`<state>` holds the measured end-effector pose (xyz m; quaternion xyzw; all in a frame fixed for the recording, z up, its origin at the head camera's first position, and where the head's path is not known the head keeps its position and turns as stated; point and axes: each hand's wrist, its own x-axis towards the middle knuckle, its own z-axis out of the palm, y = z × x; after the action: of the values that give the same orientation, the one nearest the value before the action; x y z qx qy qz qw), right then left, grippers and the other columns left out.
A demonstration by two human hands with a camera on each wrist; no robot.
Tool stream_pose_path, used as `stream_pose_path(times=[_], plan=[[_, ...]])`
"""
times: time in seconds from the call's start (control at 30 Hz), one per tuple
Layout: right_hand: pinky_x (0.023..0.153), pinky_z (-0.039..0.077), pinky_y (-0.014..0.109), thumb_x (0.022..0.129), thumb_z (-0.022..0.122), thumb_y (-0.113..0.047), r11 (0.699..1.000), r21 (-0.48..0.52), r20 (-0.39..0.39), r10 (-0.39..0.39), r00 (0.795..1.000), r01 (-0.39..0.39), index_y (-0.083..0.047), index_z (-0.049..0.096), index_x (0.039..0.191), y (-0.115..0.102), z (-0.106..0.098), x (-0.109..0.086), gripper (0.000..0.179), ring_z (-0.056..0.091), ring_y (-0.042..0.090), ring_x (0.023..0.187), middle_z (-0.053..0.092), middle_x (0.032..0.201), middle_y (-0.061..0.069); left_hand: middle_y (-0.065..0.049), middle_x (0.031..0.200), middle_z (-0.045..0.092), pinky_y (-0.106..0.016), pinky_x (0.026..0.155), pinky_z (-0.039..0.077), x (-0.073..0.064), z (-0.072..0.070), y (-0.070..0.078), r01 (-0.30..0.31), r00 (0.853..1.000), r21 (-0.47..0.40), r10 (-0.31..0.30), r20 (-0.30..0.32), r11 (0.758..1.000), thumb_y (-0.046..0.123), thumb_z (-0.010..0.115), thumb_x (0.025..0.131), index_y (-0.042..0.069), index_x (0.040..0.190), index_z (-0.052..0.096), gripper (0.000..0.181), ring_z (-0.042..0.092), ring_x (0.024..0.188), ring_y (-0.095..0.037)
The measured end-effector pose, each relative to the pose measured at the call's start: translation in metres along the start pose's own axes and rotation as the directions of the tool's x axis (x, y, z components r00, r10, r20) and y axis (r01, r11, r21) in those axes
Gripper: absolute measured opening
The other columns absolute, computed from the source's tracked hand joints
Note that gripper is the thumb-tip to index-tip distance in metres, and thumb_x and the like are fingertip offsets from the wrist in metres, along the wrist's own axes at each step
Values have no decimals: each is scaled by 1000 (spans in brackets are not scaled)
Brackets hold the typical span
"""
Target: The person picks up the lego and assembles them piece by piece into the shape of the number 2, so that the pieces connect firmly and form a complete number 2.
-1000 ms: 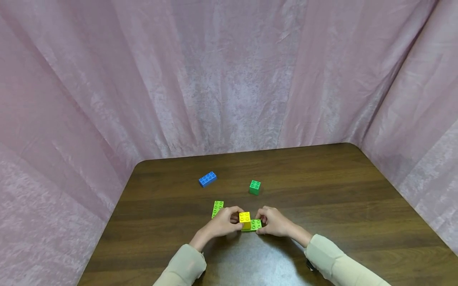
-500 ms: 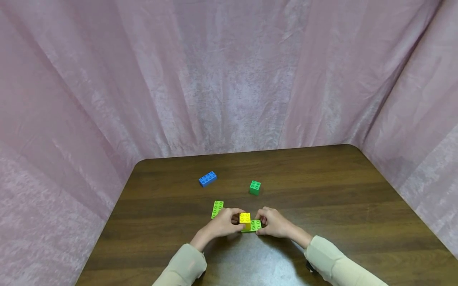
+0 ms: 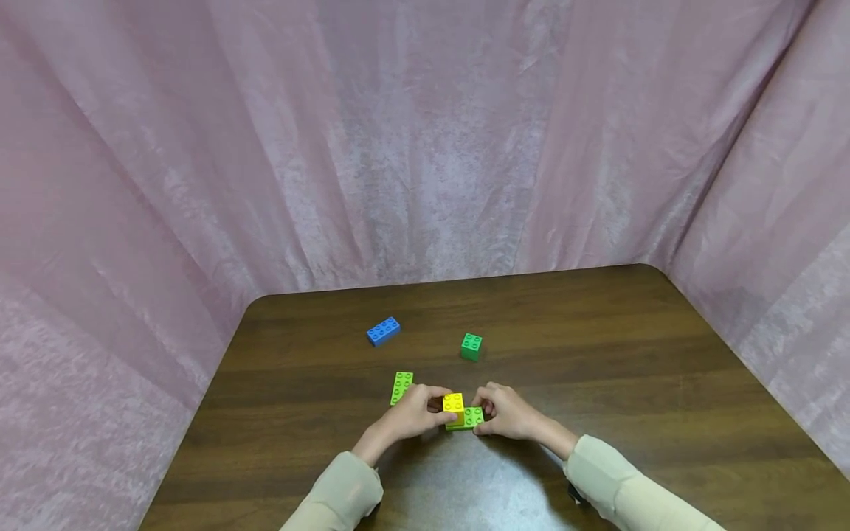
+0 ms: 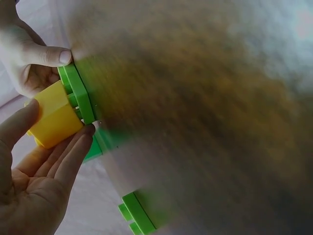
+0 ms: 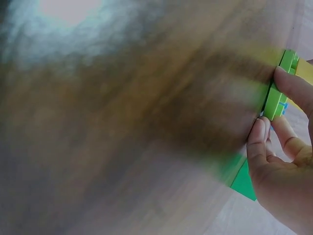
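A yellow square building block [image 3: 454, 403] sits over the left end of a lime-green flat block [image 3: 474, 417] near the table's front middle. My left hand [image 3: 413, 413] pinches the yellow block between thumb and fingers. At the other end, my right hand [image 3: 508, 413] grips the lime-green block by its edges. From the left wrist, the yellow block [image 4: 55, 115] appears slightly tilted against the studs of the lime-green block [image 4: 78, 90], with a narrow gap between them. In the right wrist view the thumb presses the side of the lime-green block [image 5: 279, 93].
A second lime-green block [image 3: 401, 387] lies just left of my left hand, partly covered by it. Farther back are a blue block [image 3: 383, 331] and a dark green square block [image 3: 471, 346]. The wooden table [image 3: 598, 332] ends at pink curtains [image 3: 425, 147].
Both hands keep their places and their grips on the yellow and lime-green blocks. The whole head view shifts only very slightly.
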<state>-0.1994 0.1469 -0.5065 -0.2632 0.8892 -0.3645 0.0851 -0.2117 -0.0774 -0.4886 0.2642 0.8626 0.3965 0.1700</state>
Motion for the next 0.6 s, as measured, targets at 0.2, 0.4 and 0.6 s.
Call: stream_pose_path(times=[0.2,0.4,0.6], plan=[[66,44,18,73,84,-13,1000,4,7,-7,1000,7,-3,64,92,1,-2,0,29,49,8,75,56,82,4,-14,104,73,-24,76,56,1,1,-1,-1,1000,-8,1,0,1000,17,73,87,-5,117,66,37,67,85,-14],[67,43,18,73,84,-14,999,15,21,29,999,-30,-4,65,93,2,-3,1,29,50,10,77,57,84,5,-14,101,73,-19,72,55,1,2,-1,-41,999,7,41,-4,999,15,74,86,-5,113,68,34,68,84,-15],[67,44,19,72,86,-15,996,47,32,72,997,-73,-4,66,94,1,-2,2,32,51,12,79,58,86,5,-13,96,74,-17,68,53,2,1,2,-32,999,40,33,-12,999,15,76,84,-4,110,70,33,65,77,-10]])
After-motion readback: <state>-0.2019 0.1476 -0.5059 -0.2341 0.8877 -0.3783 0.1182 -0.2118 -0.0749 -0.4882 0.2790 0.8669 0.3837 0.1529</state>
